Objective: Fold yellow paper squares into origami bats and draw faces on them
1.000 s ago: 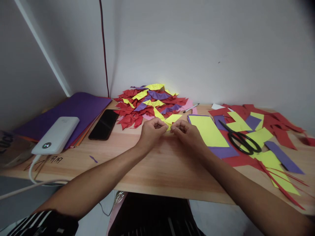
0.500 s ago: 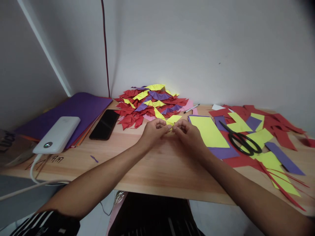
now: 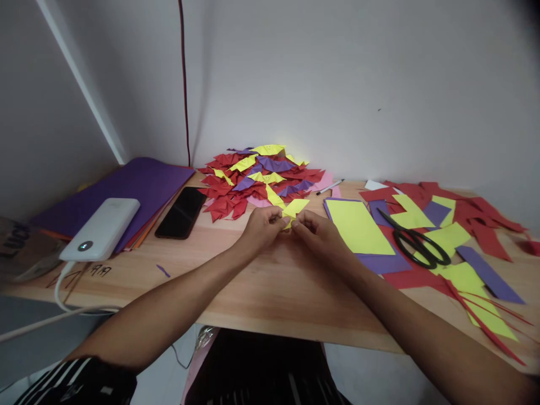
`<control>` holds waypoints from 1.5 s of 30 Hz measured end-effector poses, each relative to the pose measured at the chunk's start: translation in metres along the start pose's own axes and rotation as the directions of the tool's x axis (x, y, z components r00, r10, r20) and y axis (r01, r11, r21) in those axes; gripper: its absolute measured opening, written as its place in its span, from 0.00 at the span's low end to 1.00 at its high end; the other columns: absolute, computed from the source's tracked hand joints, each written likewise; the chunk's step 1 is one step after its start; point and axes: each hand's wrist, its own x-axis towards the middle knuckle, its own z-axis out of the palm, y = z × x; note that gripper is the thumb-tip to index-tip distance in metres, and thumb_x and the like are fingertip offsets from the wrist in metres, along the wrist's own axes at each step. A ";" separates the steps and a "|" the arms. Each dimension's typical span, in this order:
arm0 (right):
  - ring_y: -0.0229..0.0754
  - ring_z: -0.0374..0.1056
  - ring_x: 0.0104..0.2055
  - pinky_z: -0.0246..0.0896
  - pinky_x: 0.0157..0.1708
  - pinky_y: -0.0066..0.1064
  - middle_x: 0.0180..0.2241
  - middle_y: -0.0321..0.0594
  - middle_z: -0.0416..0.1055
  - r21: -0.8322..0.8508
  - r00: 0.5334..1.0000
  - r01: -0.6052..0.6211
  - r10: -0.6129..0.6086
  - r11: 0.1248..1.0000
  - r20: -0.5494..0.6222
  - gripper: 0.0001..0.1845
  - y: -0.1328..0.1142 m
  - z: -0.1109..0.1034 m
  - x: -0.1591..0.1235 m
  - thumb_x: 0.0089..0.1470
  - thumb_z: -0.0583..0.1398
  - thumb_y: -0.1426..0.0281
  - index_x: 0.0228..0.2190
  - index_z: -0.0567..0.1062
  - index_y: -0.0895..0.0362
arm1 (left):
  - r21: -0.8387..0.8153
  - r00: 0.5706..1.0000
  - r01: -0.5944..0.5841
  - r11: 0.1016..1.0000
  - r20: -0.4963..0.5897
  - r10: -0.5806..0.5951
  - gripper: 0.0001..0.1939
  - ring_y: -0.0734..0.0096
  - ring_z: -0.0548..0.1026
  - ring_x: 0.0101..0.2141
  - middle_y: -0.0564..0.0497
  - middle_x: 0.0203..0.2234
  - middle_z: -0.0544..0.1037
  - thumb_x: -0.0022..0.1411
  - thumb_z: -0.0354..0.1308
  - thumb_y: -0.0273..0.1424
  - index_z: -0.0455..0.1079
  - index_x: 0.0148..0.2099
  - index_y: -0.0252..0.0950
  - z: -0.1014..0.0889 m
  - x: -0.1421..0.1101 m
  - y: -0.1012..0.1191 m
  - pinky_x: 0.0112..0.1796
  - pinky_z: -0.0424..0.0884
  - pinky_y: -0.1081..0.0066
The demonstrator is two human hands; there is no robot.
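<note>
Between my two hands is a small folded piece of yellow paper (image 3: 295, 207), held just above the wooden table (image 3: 253, 287). My left hand (image 3: 265, 225) pinches its left side between thumb and curled fingers. On the other side, my right hand (image 3: 314, 228) grips it, the thumb and index finger close to the left thumb. The fingers cover part of the folds. Right behind the hands lies a pile of folded red, yellow and purple paper shapes (image 3: 274, 165), some with small drawn faces.
Yellow sheets (image 3: 358, 225) lie stacked right of my hands, beside black scissors (image 3: 417, 244) on paper offcuts (image 3: 485, 230). A pen (image 3: 330, 187) rests near the wall. At left are a black phone (image 3: 180, 214) and a white power bank (image 3: 101, 229) on purple sheets (image 3: 139, 174).
The yellow paper has turned between my fingers, and its upper flap now stands more upright. My right hand has shifted slightly lower and my fingertips are a little repositioned.
</note>
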 end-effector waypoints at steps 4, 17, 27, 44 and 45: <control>0.36 0.59 0.27 0.52 0.28 0.28 0.24 0.32 0.64 -0.008 1.000 0.011 -0.011 1.000 -0.003 0.10 0.000 0.000 -0.001 0.56 0.55 0.65 0.25 0.65 0.55 | 0.003 1.000 0.005 1.000 0.012 -0.005 0.16 0.78 0.56 0.22 0.57 0.18 0.58 0.54 0.56 0.38 0.58 0.23 0.34 0.000 0.001 0.001 0.25 0.52 0.74; 0.35 0.56 0.26 0.49 0.26 0.29 0.21 0.30 0.60 -0.026 1.000 -0.014 0.015 1.000 0.021 0.14 -0.002 0.000 0.001 0.56 0.55 0.63 0.22 0.62 0.55 | 0.229 0.997 -0.074 0.971 0.028 0.069 0.15 0.77 0.55 0.23 0.58 0.18 0.55 0.57 0.53 0.31 0.53 0.22 0.35 0.000 0.001 0.004 0.26 0.50 0.73; 0.36 0.60 0.27 0.53 0.28 0.29 0.23 0.32 0.64 -0.031 1.000 -0.001 0.000 1.000 -0.012 0.09 -0.005 -0.002 -0.004 0.56 0.55 0.66 0.25 0.64 0.55 | 0.141 0.997 0.035 0.989 0.064 -0.044 0.15 0.78 0.57 0.21 0.57 0.16 0.59 0.58 0.53 0.33 0.57 0.22 0.34 -0.003 0.002 0.002 0.25 0.50 0.73; 0.37 0.63 0.29 0.58 0.30 0.30 0.31 0.36 0.70 -0.044 0.977 0.152 -0.157 0.987 -0.146 0.04 -0.002 -0.004 -0.004 0.56 0.58 0.66 0.32 0.71 0.54 | -0.452 0.927 0.373 0.810 0.224 -0.302 0.07 0.79 0.68 0.20 0.49 0.20 0.73 0.55 0.57 0.28 0.68 0.28 0.29 -0.006 0.002 0.009 0.24 0.62 0.76; 0.36 0.63 0.29 0.57 0.30 0.29 0.30 0.36 0.70 -0.039 0.977 0.149 -0.153 0.988 -0.148 0.05 -0.001 -0.004 -0.004 0.56 0.58 0.66 0.31 0.71 0.54 | -0.449 0.931 0.362 0.817 0.221 -0.292 0.07 0.78 0.69 0.21 0.49 0.20 0.73 0.55 0.58 0.28 0.69 0.28 0.28 -0.006 0.002 0.008 0.24 0.62 0.76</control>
